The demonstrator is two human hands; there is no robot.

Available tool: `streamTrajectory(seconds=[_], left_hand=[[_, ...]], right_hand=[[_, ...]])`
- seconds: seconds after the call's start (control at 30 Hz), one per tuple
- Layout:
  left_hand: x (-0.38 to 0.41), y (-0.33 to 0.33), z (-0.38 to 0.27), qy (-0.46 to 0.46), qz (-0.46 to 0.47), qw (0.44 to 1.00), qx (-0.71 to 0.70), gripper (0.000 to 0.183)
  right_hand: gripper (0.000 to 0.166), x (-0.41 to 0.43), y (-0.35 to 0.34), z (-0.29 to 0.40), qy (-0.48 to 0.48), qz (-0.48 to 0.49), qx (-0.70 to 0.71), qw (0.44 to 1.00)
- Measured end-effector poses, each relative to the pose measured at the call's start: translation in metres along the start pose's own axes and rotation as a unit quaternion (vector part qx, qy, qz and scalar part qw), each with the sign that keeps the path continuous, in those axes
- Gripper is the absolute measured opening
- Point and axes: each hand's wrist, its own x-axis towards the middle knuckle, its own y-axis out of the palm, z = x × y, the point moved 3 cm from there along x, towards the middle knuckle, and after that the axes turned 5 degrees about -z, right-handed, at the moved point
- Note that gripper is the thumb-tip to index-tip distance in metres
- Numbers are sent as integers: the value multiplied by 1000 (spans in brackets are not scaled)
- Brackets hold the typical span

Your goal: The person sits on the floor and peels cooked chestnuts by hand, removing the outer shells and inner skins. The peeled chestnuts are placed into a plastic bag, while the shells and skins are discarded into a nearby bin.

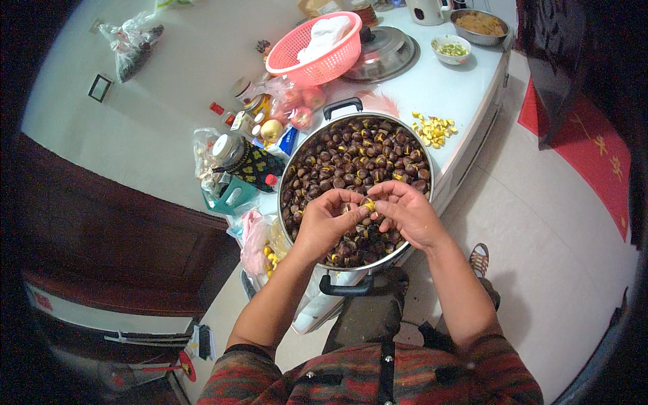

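Over a wide metal pot (pixel 281 195) with black handles, both my hands meet at a single chestnut (pixel 370 204). Yellow flesh shows through its brown shell. My left hand (pixel 328 223) pinches it between thumb and fingers, and my right hand (pixel 411 216) grips its other side with the thumb tip. Fingers partly cover the nut. Below them, brown chestnuts (pixel 349 152) fill much of the pot, many with split shells and yellow showing. Yellow chestnut pieces (pixel 435 130) lie in a loose pile on the white tabletop (pixel 468 96), right of the pot.
Behind the pot are a pink plastic basket (pixel 283 63) with a white cloth and a domed pot lid (pixel 387 55). Bagged apples (pixel 304 109), jars (pixel 229 148) and a teal container (pixel 233 200) crowd the left. A bowl of chopped greens (pixel 450 49) stands far right.
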Motion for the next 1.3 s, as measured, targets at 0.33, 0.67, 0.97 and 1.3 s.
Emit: streamTrajectory(seconds=[0.33, 0.67, 0.97, 1.3], left_hand=[[-6, -5, -9, -2, 28, 995, 100, 18], [-6, -6, -9, 179, 11, 940, 288, 13], [-3, -4, 4, 174, -58, 947, 264, 10], [5, -13, 34, -172, 83, 944, -269, 8]], right_hand=[[29, -3, 3, 0, -15, 6, -126, 992], [29, -8, 11, -3, -12, 22, -206, 978], [29, -9, 10, -3, -2, 34, -195, 980], [28, -4, 1, 2, 2, 34, 44, 998]])
